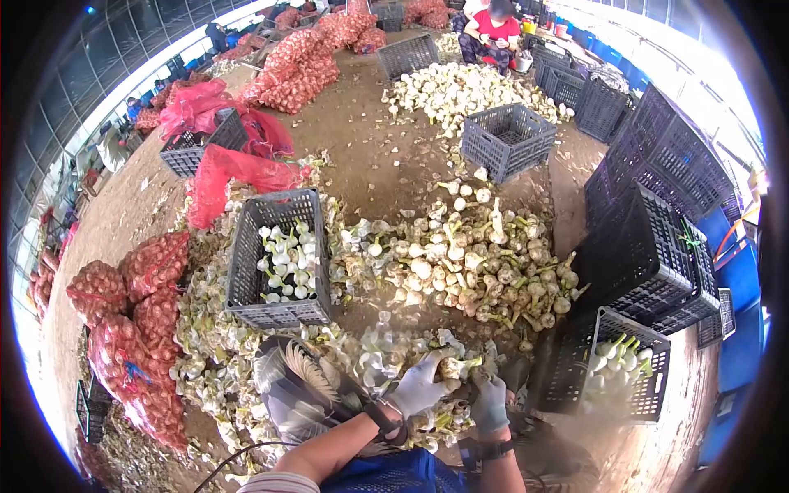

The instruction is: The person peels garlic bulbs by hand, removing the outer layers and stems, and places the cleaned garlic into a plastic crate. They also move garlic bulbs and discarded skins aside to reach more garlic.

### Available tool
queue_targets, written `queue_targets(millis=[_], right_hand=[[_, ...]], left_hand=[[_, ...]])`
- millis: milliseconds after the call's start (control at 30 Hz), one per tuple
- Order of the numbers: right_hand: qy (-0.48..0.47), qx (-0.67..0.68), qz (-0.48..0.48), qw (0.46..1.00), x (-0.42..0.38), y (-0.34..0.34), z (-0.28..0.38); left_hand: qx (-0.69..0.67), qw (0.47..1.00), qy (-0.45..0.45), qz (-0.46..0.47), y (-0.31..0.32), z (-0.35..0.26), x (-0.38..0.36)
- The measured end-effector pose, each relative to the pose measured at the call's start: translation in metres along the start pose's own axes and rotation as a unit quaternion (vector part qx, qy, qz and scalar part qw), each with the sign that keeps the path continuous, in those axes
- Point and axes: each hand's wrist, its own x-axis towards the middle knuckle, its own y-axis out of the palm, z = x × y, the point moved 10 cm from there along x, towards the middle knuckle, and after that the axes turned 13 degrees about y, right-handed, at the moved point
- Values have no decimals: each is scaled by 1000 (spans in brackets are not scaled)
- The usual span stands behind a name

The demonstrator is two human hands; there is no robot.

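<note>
My left hand [419, 388], in a pale glove, is closed around a garlic bulb [450, 370] whose short green stem points right. Close beside that stem is my right hand [491, 404], also gloved. Its fingers are bent together, and what they hold, if anything, I cannot make out. Beyond both hands lies a heap of unpeeled garlic [485, 267] with dry skins and roots. White peeled bulbs [288, 259] sit in a black plastic crate [233, 283] to the left. More white bulbs with green stems [620, 361] fill part of a crate [653, 394] on the right.
Loose garlic skins [214, 353] cover the ground around my legs. Red mesh sacks [136, 345] stand at left. Stacked black crates [649, 246] rise on the right. Farther off are another crate [509, 152], a white garlic pile [460, 86] and a seated person [493, 33].
</note>
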Motion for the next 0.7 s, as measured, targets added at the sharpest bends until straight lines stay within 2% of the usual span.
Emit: queue_targets(millis=[33,100,133,167,200,233,267,300,333,367,400,467,500,533,600,633,667,700], right_hand=[[-8,-17,10,1000,-4,8,5],[-16,-32,20,999,0,4,5],[-214,-299,20,930,-7,14,32],[-387,-531,17,754,-23,34,32],[-387,-531,17,754,-31,43,38],[-214,-348,40,912,-22,35,40],[-21,-133,58,989,-13,28,21],[-32,-172,28,984,-13,27,24],[-25,-171,22,985,-5,21,23],[-145,-331,8,932,-1,23,36],[-251,-480,-6,841,-10,29,42],[-301,-554,-38,775,-29,56,63],[-275,-492,-24,826,-20,50,51],[-254,-425,-11,869,-10,41,43],[-198,-250,5,948,-4,20,41],[-125,-130,-10,984,12,-3,26],[-156,-164,23,974,0,-11,29],[-117,-118,63,984,-5,-5,26]], left_hand=[[0,1000,1,0,2,0,-1],[144,985,93,-23,-1,-18,-1],[144,985,94,-22,-2,-17,-1],[9,1000,3,-27,-1,5,-3],[-127,988,-88,-31,6,26,-7],[-198,978,-45,-57,5,36,-6],[-199,977,-48,-56,1,31,-6],[-321,932,-156,-65,2,31,-12],[-435,857,-264,-73,9,23,-24],[-458,850,-245,-82,2,-11,-25],[-520,800,-298,28,28,48,-37],[-442,845,-299,35,31,23,-40],[-490,778,-385,79,51,33,-61],[-507,773,-367,100,58,24,-57],[-557,765,-323,15,58,16,-37],[-567,755,-329,9,55,15,-35],[-577,747,-331,1,49,17,-32],[-624,725,-291,32,51,8,-21]])
